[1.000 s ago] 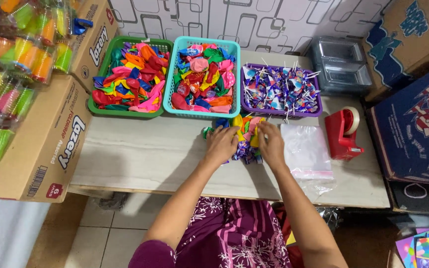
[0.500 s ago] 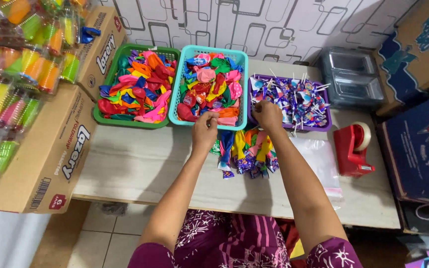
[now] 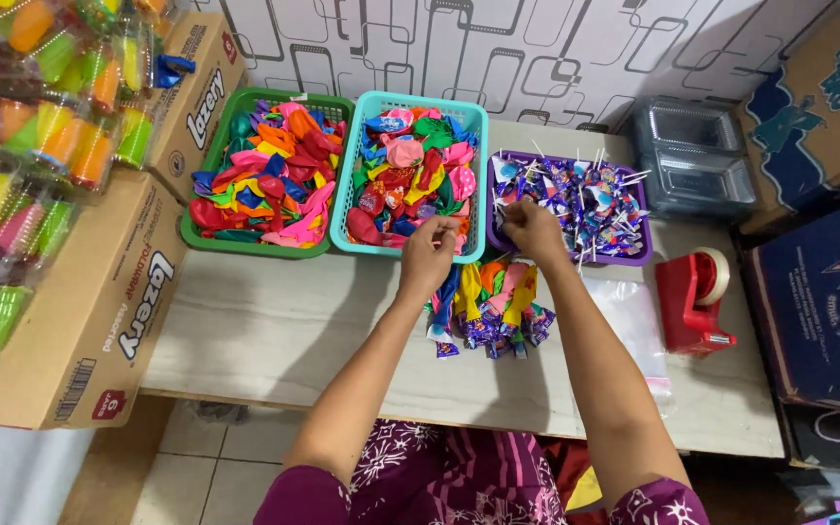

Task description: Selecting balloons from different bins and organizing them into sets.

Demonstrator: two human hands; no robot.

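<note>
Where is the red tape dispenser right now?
In the head view, the red tape dispenser stands on the table's right side, just right of a clear plastic bag and below the purple basket of lollipops.

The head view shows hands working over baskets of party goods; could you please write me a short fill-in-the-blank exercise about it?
1. The right hand reaches into the ____ basket of wrapped lollipops.
2. The left hand rests at the front edge of the ____ basket of balloons.
3. A small pile of balloons and lollipops lies on the table just ____ the two hands.
4. The red tape dispenser stands to the ____ of the clear plastic bag.

Missing words: purple; turquoise; below; right
</note>
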